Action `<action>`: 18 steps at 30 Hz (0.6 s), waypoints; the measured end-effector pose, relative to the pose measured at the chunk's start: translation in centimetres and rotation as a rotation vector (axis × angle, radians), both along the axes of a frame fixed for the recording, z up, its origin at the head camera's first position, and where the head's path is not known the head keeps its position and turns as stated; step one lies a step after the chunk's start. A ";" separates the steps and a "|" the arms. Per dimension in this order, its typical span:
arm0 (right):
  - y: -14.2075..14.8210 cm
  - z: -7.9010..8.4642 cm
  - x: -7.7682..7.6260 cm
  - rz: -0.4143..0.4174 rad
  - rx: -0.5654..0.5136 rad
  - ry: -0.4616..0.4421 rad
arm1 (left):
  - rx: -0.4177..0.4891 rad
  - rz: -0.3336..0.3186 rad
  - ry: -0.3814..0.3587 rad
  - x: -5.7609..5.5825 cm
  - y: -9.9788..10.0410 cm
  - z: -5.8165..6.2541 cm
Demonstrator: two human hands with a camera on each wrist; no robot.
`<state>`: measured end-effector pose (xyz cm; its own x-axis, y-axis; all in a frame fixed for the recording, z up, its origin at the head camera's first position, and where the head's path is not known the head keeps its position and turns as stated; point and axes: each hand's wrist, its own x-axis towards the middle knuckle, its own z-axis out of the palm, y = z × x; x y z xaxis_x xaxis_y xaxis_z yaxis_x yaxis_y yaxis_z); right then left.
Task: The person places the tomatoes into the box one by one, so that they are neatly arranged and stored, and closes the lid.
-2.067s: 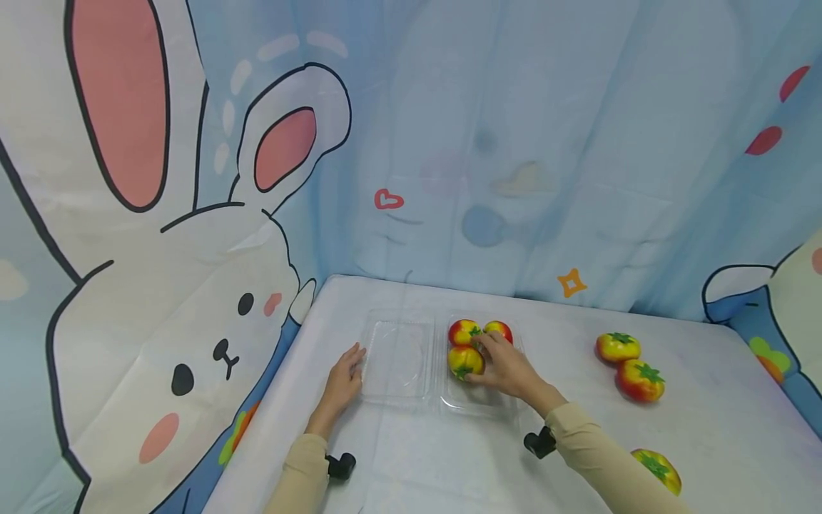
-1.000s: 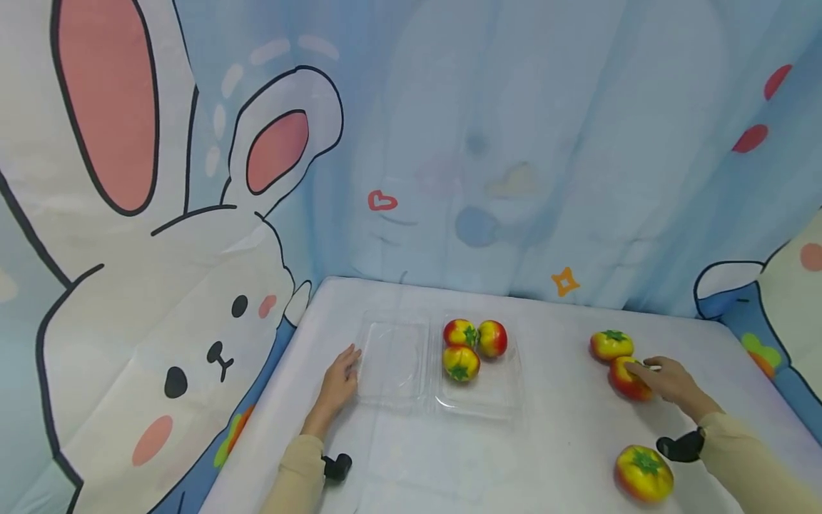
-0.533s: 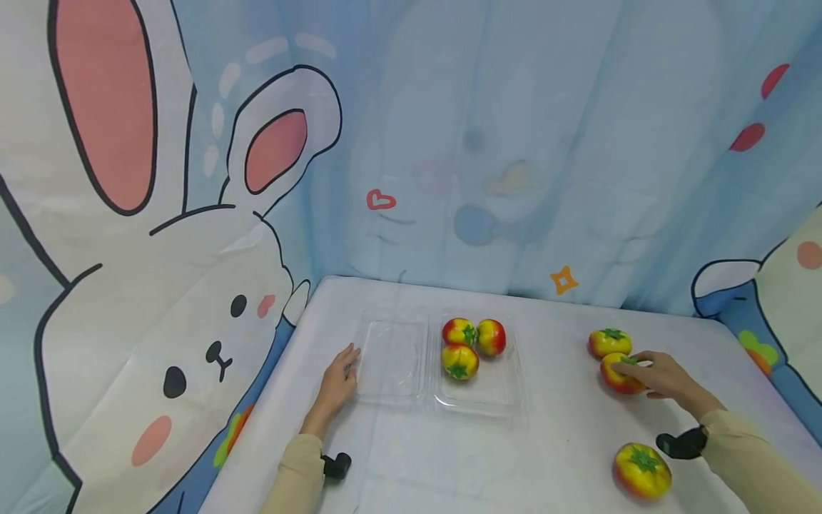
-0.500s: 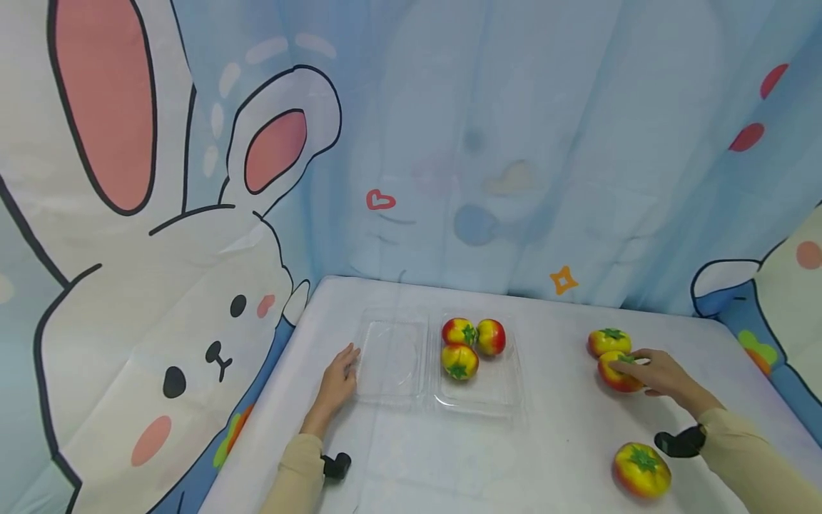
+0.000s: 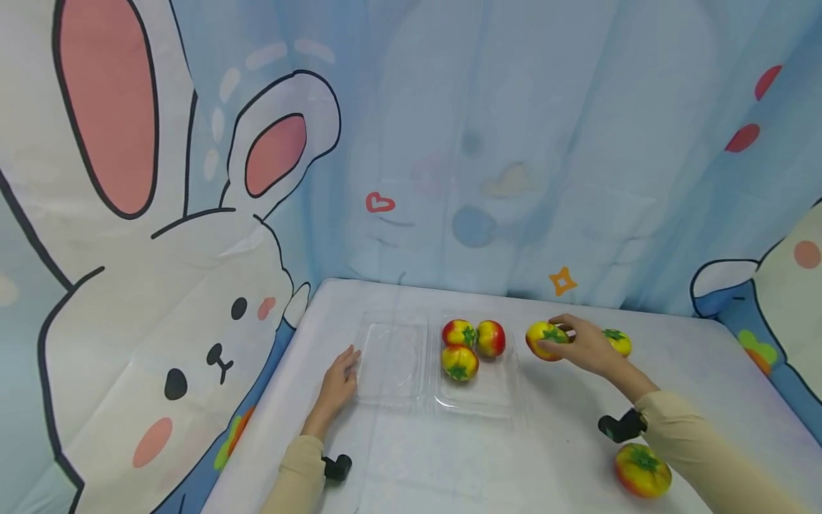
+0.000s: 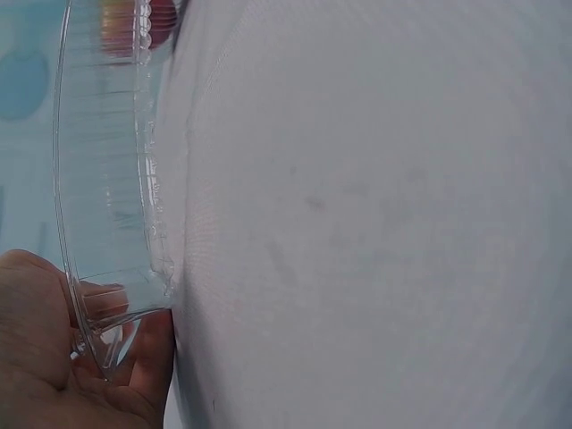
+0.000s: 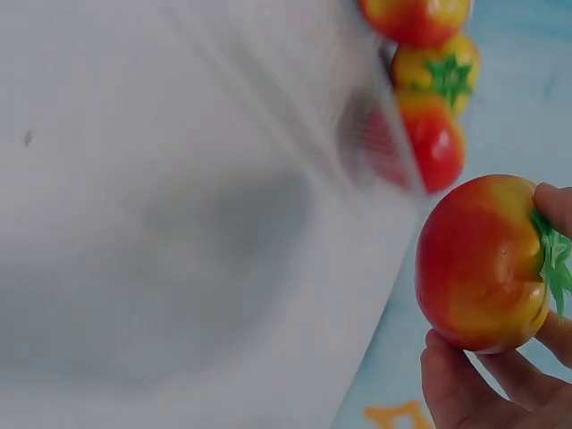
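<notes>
My right hand (image 5: 587,348) grips a red-and-yellow tomato (image 5: 544,341) with a green leafy top, holding it above the table to the right of a hinged clear plastic box (image 5: 478,405). In the right wrist view the thumb and fingers are round the tomato (image 7: 483,264). Three similar tomatoes (image 5: 459,363) sit clustered in the rear left part of the box's right half. My left hand (image 5: 338,382) is at the outer edge of the box's left half, its fingers bent at the rim (image 6: 116,313) in the left wrist view.
Another tomato (image 5: 618,343) lies at the back right, partly hidden behind the right hand. One more tomato (image 5: 643,471) lies at the front right, beside the right sleeve. The white table (image 5: 411,457) ends at a printed curtain (image 5: 411,143) behind and on the left.
My right hand let go of a tomato in the box, went right, took hold of one from the back right pair and carried it left towards the box. The left hand stayed at the box edge.
</notes>
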<state>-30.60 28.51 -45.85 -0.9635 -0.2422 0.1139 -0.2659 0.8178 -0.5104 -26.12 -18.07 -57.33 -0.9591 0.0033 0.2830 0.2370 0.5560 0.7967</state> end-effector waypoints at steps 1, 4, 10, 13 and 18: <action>-0.9 0.1 0.0 0.013 -0.007 0.004 | 0.003 0.001 -0.001 0.0 0.0 -0.1; -3.2 0.1 0.0 0.045 -0.019 0.007 | -0.002 0.003 0.006 0.1 0.0 -0.3; -6.6 -1.1 0.2 0.060 -0.026 0.012 | 0.003 0.008 -0.007 0.1 0.1 -0.4; -7.6 -2.0 0.4 0.059 -0.007 0.022 | 0.009 0.005 -0.011 0.2 0.2 -0.4; -8.2 -3.1 0.6 0.050 0.054 0.040 | 0.006 0.003 -0.011 0.1 0.2 -0.4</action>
<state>-29.98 20.26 -48.98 -0.9449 -0.2969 0.1375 -0.3266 0.8288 -0.4544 -25.97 -17.89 -57.73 -0.9621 -0.0016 0.2728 0.2266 0.5521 0.8024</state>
